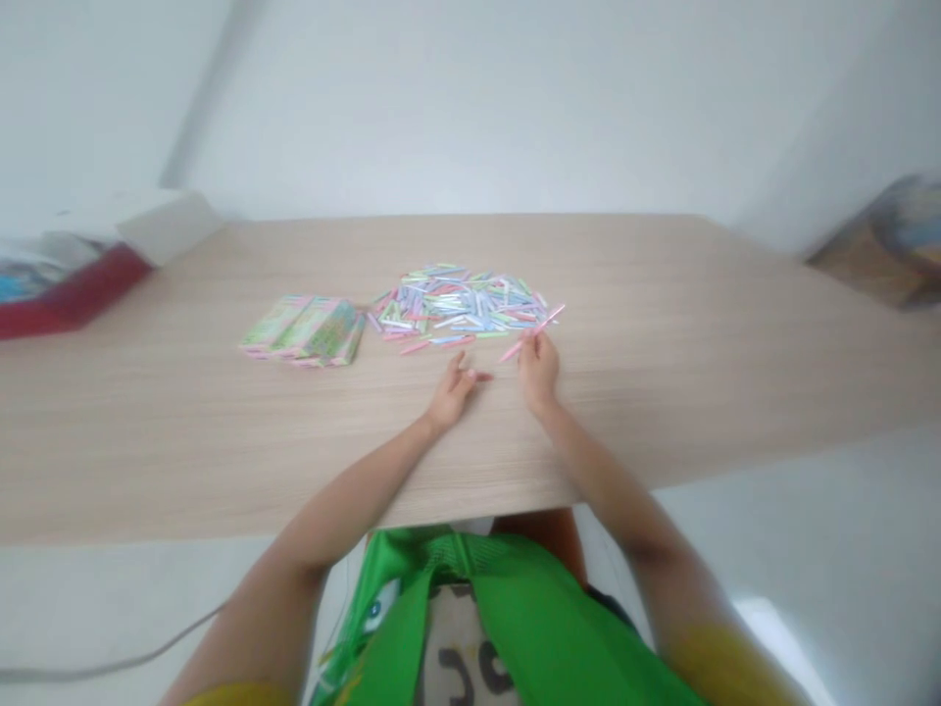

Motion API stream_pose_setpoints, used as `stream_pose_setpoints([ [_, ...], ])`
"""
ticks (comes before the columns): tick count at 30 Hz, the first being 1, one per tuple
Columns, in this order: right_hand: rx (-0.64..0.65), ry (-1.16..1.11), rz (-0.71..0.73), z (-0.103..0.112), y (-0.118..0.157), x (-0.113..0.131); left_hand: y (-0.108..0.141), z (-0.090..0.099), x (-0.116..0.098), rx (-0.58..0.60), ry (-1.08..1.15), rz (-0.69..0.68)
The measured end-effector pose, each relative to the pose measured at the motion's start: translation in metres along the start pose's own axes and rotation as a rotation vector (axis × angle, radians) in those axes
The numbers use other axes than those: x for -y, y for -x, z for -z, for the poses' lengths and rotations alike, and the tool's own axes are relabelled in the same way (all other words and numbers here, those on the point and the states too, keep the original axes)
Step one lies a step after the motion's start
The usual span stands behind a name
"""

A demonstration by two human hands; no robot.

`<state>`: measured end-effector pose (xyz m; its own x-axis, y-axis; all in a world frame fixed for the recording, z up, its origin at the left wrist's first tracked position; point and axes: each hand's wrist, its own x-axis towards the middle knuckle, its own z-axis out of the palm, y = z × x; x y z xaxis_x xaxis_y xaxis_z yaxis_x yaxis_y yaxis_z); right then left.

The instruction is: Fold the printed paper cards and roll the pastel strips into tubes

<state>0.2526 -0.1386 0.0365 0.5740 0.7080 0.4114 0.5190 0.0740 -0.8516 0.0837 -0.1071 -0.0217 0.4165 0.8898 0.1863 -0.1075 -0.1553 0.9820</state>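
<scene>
My right hand point(539, 371) pinches a slim pink pen-like stick point(555, 313), held at a slant over the near right edge of a pile. That pile of pastel sticks point(470, 299), in pink, blue, green and white, lies loosely spread on the wooden table. To the left, my left hand point(452, 392) rests just above or on the tabletop, empty, with its fingers apart. Left of the pile is a stack of flat pink-and-green patterned packets point(305, 328). Blur hides the finer details of the sticks and packets.
The pale wooden table point(698, 373) runs wide, with a white wall point(515, 108) behind it. At the far left stands a red-edged box point(80, 292) with things inside. A brown box point(867, 257) is at the far right. A cable point(118, 672) lies on the floor.
</scene>
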Motion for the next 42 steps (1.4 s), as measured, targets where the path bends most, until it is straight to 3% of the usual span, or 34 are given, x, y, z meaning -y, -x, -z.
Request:
stream_pose_setpoints([
  [7,-0.042,0.335,-0.032,0.032,-0.076,-0.013,-0.004,0.02,-0.008,0.28,-0.502,-0.212],
  [9,0.037,0.475,-0.049,0.037,-0.09,-0.027,-0.005,0.02,-0.007,0.29,-0.566,-0.233],
  [14,0.413,0.825,-0.227,0.052,-0.121,-0.076,-0.008,0.02,-0.002,0.273,-0.567,-0.227],
  [20,0.565,0.911,-0.34,0.069,-0.162,-0.114,-0.01,0.024,-0.001,0.273,-0.51,-0.199],
  [25,0.39,1.042,-0.44,0.07,-0.185,-0.122,-0.01,0.025,-0.003,0.259,-0.518,-0.19],
  [30,0.222,0.988,-0.521,0.065,-0.188,-0.132,-0.009,0.025,-0.006,0.278,-0.525,-0.169],
  [40,-0.019,0.928,-0.335,0.059,-0.165,-0.164,-0.008,0.024,-0.006,0.271,-0.512,-0.133],
  [42,0.002,0.943,-0.299,0.059,-0.162,-0.167,-0.007,0.024,-0.006,0.27,-0.508,-0.126],
])
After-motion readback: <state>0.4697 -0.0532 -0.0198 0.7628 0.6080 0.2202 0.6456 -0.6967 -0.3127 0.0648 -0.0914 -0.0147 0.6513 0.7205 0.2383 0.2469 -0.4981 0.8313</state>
